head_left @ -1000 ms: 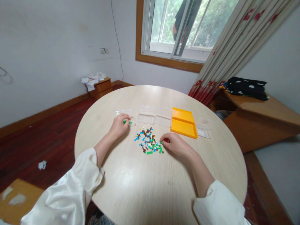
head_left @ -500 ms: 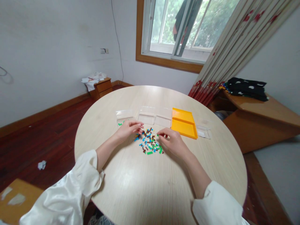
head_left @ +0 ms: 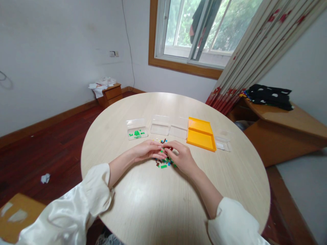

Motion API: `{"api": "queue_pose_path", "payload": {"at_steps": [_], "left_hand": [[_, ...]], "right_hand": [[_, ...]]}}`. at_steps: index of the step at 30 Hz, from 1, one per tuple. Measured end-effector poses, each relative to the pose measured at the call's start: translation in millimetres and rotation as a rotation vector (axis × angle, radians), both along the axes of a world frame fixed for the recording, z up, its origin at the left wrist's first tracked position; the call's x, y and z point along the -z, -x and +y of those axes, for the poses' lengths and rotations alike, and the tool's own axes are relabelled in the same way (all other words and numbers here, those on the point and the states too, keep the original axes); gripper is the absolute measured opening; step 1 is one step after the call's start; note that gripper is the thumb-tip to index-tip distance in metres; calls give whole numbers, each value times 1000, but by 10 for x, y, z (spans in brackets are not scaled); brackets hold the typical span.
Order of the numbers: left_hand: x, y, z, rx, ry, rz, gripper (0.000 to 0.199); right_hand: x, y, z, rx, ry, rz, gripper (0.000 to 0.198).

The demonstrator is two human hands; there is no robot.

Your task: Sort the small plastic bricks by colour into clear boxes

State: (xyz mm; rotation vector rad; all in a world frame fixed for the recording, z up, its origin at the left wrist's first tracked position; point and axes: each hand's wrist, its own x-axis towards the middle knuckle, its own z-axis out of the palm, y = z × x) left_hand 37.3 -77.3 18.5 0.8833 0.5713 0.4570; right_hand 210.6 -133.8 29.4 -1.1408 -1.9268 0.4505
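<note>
Over a loose pile of small toy building bricks [head_left: 163,166], in green, blue, brown and yellow, my two hands meet fingertip to fingertip. My left hand [head_left: 146,150] is half cupped, its thumb and fingers apart. A small green brick [head_left: 161,151] shows in the gap between its fingers, at the tips of my right hand [head_left: 181,155]. The right thumb and index finger are pinched together there. Both hands cover much of the pile. Just beyond my left hand stands an open clear plastic box [head_left: 130,137] with several green bricks inside.
Two more clear boxes, a middle one [head_left: 159,133] and another [head_left: 178,136], stand in the row. To their right are an open yellow case [head_left: 201,147] and a further clear box [head_left: 228,149]. All rest on a round wooden table [head_left: 163,207] before a window.
My right hand has moved left and my left hand right and nearer, so their fingertips now meet over the pile. The box with green bricks is uncovered.
</note>
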Motion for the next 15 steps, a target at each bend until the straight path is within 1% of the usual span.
{"api": "queue_pose_path", "payload": {"at_steps": [3,6,9,12,15], "left_hand": [[-14,-3,11,-80,11,41,12],[-21,7,55,-217,-7,61,10],[-34,26,105,-342,-41,69,9],[-53,55,144,-421,-81,103,9],[-57,105,200,-504,-217,147,6]], "right_hand": [[21,-47,19,58,0,-13,16],[44,-109,42,85,59,-82,16],[76,-156,62,43,122,-177,18],[115,-177,77,-31,154,-244,23],[141,-190,86,-48,177,-279,25]]}}
